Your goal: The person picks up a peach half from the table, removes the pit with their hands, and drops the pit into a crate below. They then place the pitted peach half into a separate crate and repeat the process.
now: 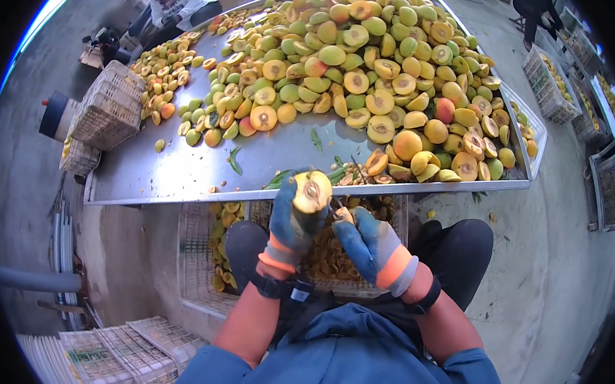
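Observation:
My left hand (289,215), in a blue and grey glove with an orange band, is closed around a peach half (312,191). Its cut face is turned up, and a brownish stone hollow shows at the centre. Close by on the right, my right hand (373,245), gloved the same way, grips a thin dark metal pitting tool (334,209); the fist hides most of its handle. A small yellow-brown piece of peach (344,214) sits at the thumb and fingertips of this hand. Both hands are just off the table's front edge, above my lap.
A metal table (177,161) carries a big heap of halved and whole peaches (370,63), with leaves. Beneath it stand crates, one with stones and scraps (328,259). Stacked crates (107,108) flank the left side. Another person (178,1) sits at the far left.

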{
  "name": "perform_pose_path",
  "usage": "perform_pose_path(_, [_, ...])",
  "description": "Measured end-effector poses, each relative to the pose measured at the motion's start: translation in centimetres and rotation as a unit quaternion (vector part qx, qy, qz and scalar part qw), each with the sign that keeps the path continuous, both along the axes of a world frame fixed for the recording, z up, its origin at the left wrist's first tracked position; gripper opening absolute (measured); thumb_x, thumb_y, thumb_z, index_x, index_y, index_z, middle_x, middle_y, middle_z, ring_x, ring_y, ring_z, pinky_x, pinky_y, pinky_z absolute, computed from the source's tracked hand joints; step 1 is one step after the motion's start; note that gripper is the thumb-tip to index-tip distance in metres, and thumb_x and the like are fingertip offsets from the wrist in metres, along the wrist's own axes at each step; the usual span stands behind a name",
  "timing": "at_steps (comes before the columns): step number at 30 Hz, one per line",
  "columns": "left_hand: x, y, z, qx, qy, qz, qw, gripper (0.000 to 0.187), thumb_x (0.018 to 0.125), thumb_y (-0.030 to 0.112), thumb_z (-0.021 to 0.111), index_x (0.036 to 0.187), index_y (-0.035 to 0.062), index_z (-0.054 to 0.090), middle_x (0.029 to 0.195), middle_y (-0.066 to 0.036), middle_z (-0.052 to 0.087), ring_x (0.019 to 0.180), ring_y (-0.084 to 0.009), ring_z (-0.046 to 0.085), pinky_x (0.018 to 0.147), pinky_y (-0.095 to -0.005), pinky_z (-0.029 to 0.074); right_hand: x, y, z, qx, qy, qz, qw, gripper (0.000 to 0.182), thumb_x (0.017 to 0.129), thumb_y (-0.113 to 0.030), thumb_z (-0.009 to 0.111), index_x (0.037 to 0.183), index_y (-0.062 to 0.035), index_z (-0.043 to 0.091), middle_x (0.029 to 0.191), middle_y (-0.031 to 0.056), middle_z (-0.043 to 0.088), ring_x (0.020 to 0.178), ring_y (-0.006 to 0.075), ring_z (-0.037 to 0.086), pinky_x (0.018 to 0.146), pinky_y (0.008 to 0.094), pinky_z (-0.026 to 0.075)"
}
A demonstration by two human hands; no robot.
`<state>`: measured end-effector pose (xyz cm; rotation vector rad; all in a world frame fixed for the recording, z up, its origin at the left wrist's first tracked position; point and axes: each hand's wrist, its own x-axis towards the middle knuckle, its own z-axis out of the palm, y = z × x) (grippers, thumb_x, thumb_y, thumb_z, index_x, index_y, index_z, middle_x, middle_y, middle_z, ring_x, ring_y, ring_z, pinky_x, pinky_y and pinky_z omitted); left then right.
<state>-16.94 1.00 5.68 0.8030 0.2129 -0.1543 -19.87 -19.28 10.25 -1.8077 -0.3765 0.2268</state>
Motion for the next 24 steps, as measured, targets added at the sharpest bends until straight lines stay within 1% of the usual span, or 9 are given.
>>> perform_pose_path(4, [-4.1, -1.8, 0.1, -0.084, -0.025, 0.030, 0.996, 0.045, 0.107, 0.041, 0.047, 0.136, 0.0073, 0.055, 0.124, -0.014, 0.064, 0.114, -0.0279, 0.064, 0.100, -0.0435, 0.054, -0.9, 0.9, 0.6, -0.057, -0.011, 0.020, 0.998, 0.028, 0.105, -0.029, 0.058, 0.104, -0.0012, 0.056, 0.082, 0.0293, 0.068, 0.082, 0.0519, 0.065, 0.065, 0.0547, 0.050])
perform_pose_path(8, [-5.6, -1.4, -1.3, 0.032, -0.037, 0.034, 0.998, 0.046, 0.106, 0.042, 0.049, 0.135, 0.0070, 0.056, 0.121, -0.013, 0.065, 0.113, -0.0258, 0.064, 0.101, -0.0415, 0.053, -2.4, 1.1, -0.4, -0.065, -0.041, 0.002, 0.997, 0.031, 0.103, -0.032, 0.061, 0.112, -0.0021, 0.058, 0.085, 0.0285, 0.069, 0.083, 0.0501, 0.067, 0.067, 0.0530, 0.053])
perform_pose_path(10, [-5.5, -1.0, -1.6, 0.291, -0.143, 0.045, 0.945, 0.048, 0.106, 0.043, 0.050, 0.132, 0.0043, 0.058, 0.120, -0.012, 0.066, 0.110, -0.0229, 0.065, 0.099, -0.0386, 0.054, -3.0, 1.6, 0.8, -0.021, -0.075, -0.040, 0.996, 0.033, 0.101, -0.031, 0.063, 0.117, -0.0025, 0.059, 0.087, 0.0277, 0.069, 0.082, 0.0487, 0.068, 0.067, 0.0521, 0.053])
perform_pose_path(13, [-6.4, -1.8, -0.4, 0.230, -0.113, 0.038, 0.966, 0.038, 0.109, 0.028, 0.045, 0.118, -0.0012, 0.067, 0.112, -0.010, 0.070, 0.103, -0.0190, 0.066, 0.092, -0.0316, 0.052, -2.8, 1.5, 1.0, -0.022, -0.133, -0.069, 0.988, 0.038, 0.097, -0.029, 0.067, 0.125, -0.0043, 0.059, 0.090, 0.0255, 0.070, 0.082, 0.0458, 0.069, 0.067, 0.0506, 0.055])
perform_pose_path(17, [-7.1, -1.0, -1.1, 0.306, -0.141, 0.011, 0.942, 0.038, 0.109, 0.028, 0.048, 0.123, -0.0018, 0.065, 0.112, -0.011, 0.070, 0.104, -0.0208, 0.066, 0.094, -0.0336, 0.052, -2.6, 1.6, -0.4, -0.115, -0.175, -0.015, 0.978, 0.037, 0.093, -0.024, 0.071, 0.125, -0.0085, 0.062, 0.093, 0.0215, 0.072, 0.081, 0.0429, 0.070, 0.068, 0.0497, 0.056])
perform_pose_path(20, [-6.9, -0.1, -4.2, 0.141, -0.032, -0.038, 0.989, 0.039, 0.108, 0.028, 0.050, 0.127, -0.0025, 0.062, 0.115, -0.013, 0.070, 0.108, -0.0227, 0.066, 0.097, -0.0356, 0.053, -2.7, 1.4, -1.8, -0.109, -0.217, 0.033, 0.970, 0.036, 0.092, -0.025, 0.073, 0.122, -0.0079, 0.063, 0.092, 0.0211, 0.072, 0.081, 0.0432, 0.070, 0.067, 0.0495, 0.056])
perform_pose_path(22, [-6.4, 0.2, -8.1, 0.339, -0.125, 0.044, 0.931, 0.046, 0.108, 0.038, 0.051, 0.131, -0.0013, 0.060, 0.120, -0.014, 0.068, 0.111, -0.0237, 0.066, 0.094, -0.0380, 0.056, -3.9, 1.6, -1.8, -0.092, -0.249, 0.075, 0.961, 0.036, 0.092, -0.026, 0.073, 0.121, -0.0066, 0.062, 0.090, 0.0214, 0.071, 0.079, 0.0437, 0.070, 0.067, 0.0494, 0.056])
perform_pose_path(23, [-6.6, 0.1, -6.8, 0.532, -0.307, 0.122, 0.780, 0.037, 0.110, 0.026, 0.051, 0.135, -0.0014, 0.055, 0.125, -0.014, 0.065, 0.110, -0.0241, 0.066, 0.098, -0.0381, 0.055, -4.9, 1.3, -0.5, -0.056, -0.174, 0.066, 0.981, 0.038, 0.092, -0.027, 0.073, 0.121, -0.0051, 0.061, 0.088, 0.0216, 0.071, 0.078, 0.0446, 0.069, 0.066, 0.0492, 0.055])
perform_pose_path(24, [-6.7, -0.4, -5.7, 0.530, -0.308, 0.125, 0.780, 0.037, 0.110, 0.026, 0.051, 0.135, -0.0014, 0.055, 0.125, -0.014, 0.065, 0.110, -0.0241, 0.066, 0.098, -0.0381, 0.055, -5.5, 1.2, 0.2, -0.020, -0.099, 0.057, 0.993, 0.040, 0.092, -0.028, 0.074, 0.121, -0.0035, 0.060, 0.086, 0.0218, 0.070, 0.077, 0.0454, 0.069, 0.065, 0.0491, 0.055])
